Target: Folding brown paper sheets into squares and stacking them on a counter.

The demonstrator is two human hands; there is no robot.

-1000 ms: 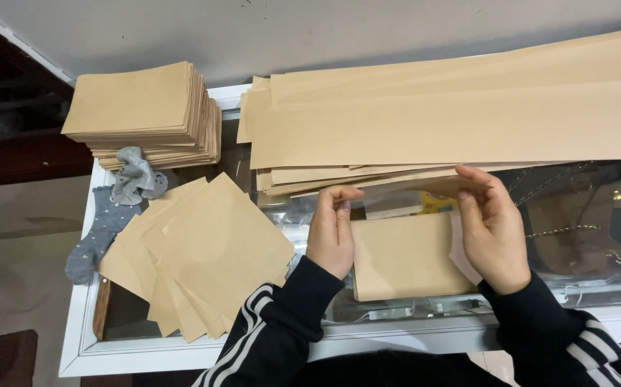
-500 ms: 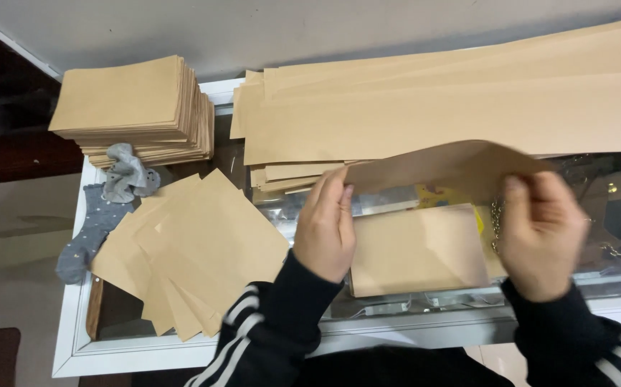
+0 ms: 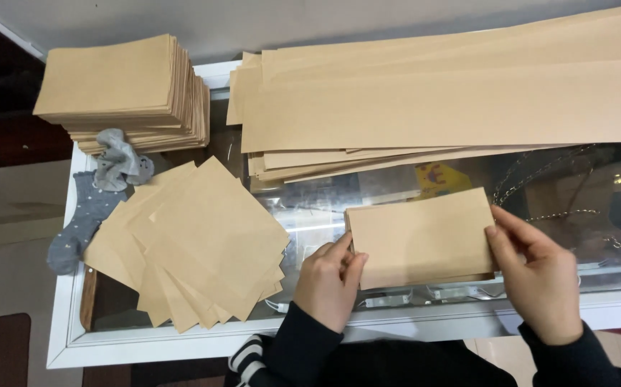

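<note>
Folded brown paper point(image 3: 422, 236), left hand point(image 3: 328, 283) and right hand point(image 3: 540, 276) pinching its ends; its underside hidden

We hold a folded brown paper piece point(image 3: 422, 236) flat over the glass surface point(image 3: 310, 215), left hand point(image 3: 328, 283) at its left edge, right hand point(image 3: 540, 276) at its right. A fanned pile of folded papers point(image 3: 203, 244) lies left of it; long paper sheets point(image 3: 454, 100) lie beyond.

Paper stacks point(image 3: 203, 244) on glass counter point(image 3: 368, 208)
</note>
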